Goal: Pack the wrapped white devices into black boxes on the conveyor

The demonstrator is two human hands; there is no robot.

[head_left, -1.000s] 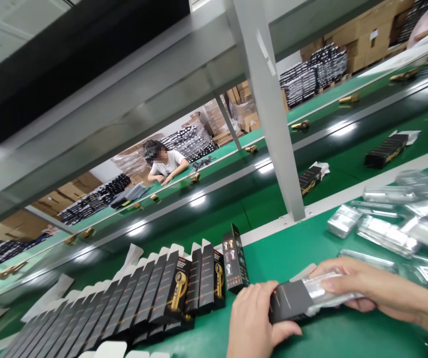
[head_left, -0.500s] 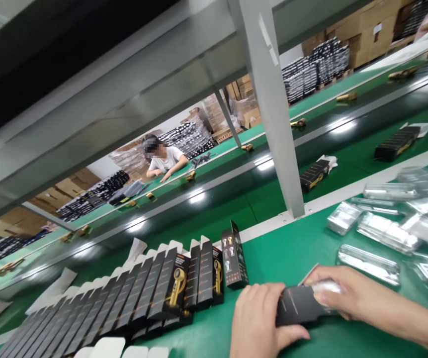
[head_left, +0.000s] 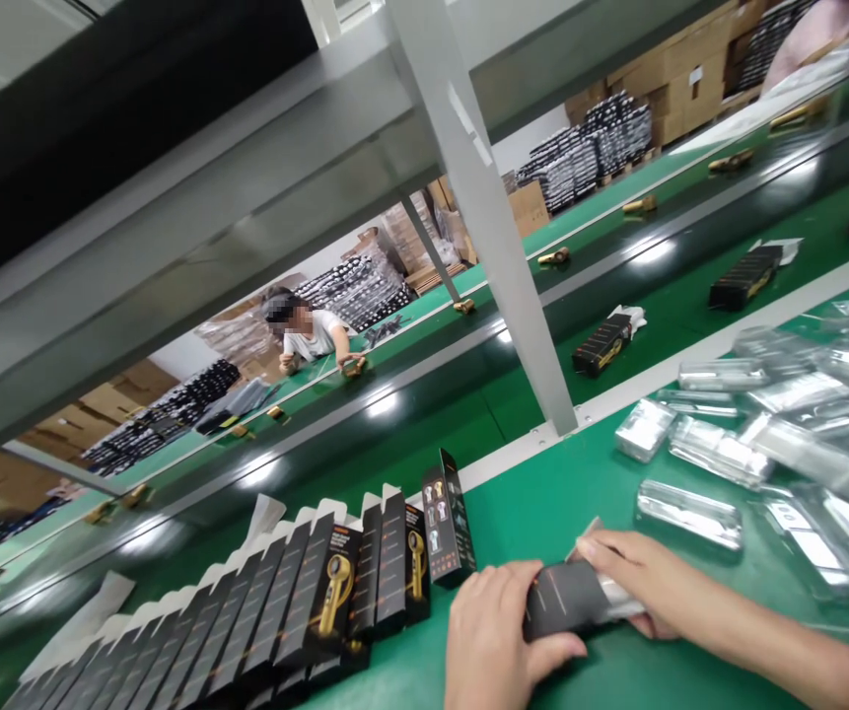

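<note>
My left hand (head_left: 494,631) is wrapped around a black printed box (head_left: 564,599) lying on the green worktop. At the box's open right end, my right hand (head_left: 642,582) grips a clear plastic tray (head_left: 618,599) that sits partly in the opening. Its fingers also touch the pale end flap, and what lies inside the box is hidden. Just beyond my left hand stands another black box (head_left: 448,528) with its lid flap up. To the left, a long row of black boxes (head_left: 268,597) leans together, white flaps raised; some show a golden handheld device.
Clear plastic trays (head_left: 712,449) are heaped at the right. A grey metal post (head_left: 502,247) rises from the bench edge. Beyond it, black boxes (head_left: 605,342) lie on a green surface, and golden devices (head_left: 555,256) lie farther off. A person (head_left: 313,330) works across there.
My right hand has shifted its grip closer to the box's flap, with the thumb higher. The camera has turned slightly. Across the line, the person's hand has reached a golden device.
</note>
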